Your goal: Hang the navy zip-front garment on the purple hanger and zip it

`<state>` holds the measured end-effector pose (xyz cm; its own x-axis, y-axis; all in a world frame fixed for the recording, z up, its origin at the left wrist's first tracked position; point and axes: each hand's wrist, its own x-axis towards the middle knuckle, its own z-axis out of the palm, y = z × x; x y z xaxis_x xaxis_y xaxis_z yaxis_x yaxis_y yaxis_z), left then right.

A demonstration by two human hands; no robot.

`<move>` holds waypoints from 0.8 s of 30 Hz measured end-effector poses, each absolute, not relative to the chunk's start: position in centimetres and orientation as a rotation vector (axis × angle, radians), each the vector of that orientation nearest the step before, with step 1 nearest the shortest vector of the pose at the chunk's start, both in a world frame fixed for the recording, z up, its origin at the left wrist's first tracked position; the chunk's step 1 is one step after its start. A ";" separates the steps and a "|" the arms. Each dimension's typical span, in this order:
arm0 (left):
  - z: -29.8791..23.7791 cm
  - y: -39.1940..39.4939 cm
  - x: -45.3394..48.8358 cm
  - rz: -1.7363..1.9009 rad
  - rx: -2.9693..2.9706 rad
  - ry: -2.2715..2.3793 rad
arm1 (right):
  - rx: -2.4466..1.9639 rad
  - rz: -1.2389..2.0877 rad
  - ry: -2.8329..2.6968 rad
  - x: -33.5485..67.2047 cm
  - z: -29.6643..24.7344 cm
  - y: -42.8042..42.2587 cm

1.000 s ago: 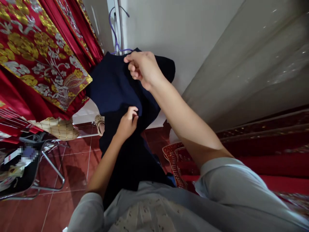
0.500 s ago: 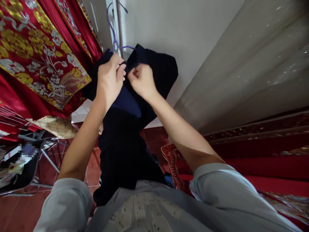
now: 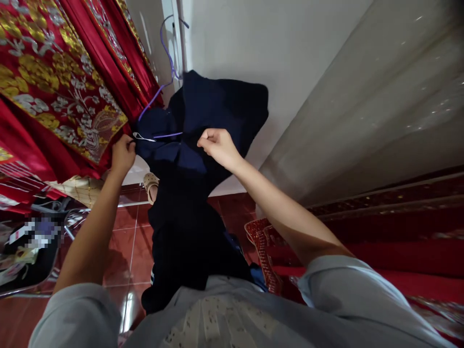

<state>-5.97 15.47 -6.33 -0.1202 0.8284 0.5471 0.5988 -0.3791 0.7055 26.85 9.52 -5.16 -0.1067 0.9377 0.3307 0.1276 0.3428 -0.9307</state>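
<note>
A dark navy garment [image 3: 224, 104] hangs in front of me on a thin purple hanger [image 3: 150, 100]. One arm of the hanger shows bare at the upper left, and its lower bar crosses the garment's opening. My left hand [image 3: 123, 153] is closed at the garment's left edge, pinching dark cloth. A thin white loop [image 3: 144, 137] sticks out beside those fingers. Over the garment's front, my right hand [image 3: 221, 146] has its thumb and fingers pressed together. Whether cloth lies between them is hard to see.
Red costumes with gold and silver embroidery [image 3: 76, 82] hang close at the left. A black chair [image 3: 39, 270] holding small items stands at lower left. Pale sparkly fabric [image 3: 362, 121] hangs along the right, above red beaded cloth [image 3: 261, 251]. A beige clog [image 3: 150, 182] shows below the garment.
My hands were close together at the garment's top and are now apart. The left moved left and down; the right moved slightly lower. The cloth spread open, baring the hanger's left arm and bar.
</note>
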 end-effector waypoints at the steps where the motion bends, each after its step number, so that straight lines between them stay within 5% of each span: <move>1: -7.1 14.9 -5.5 1.426 1.938 1.596 | -0.975 0.962 -1.513 26.9 -5.2 9.5; 10: -6.1 13.7 -4.2 1.345 1.998 1.274 | -0.869 1.216 -1.471 25.9 -7.1 12.3; 18: -8.5 10.8 -2.4 1.775 1.017 1.021 | -1.053 0.957 -1.330 27.4 -9.2 13.9; 24: -12.4 8.5 2.0 1.490 0.765 1.168 | -1.236 0.801 -1.525 27.1 -9.1 12.7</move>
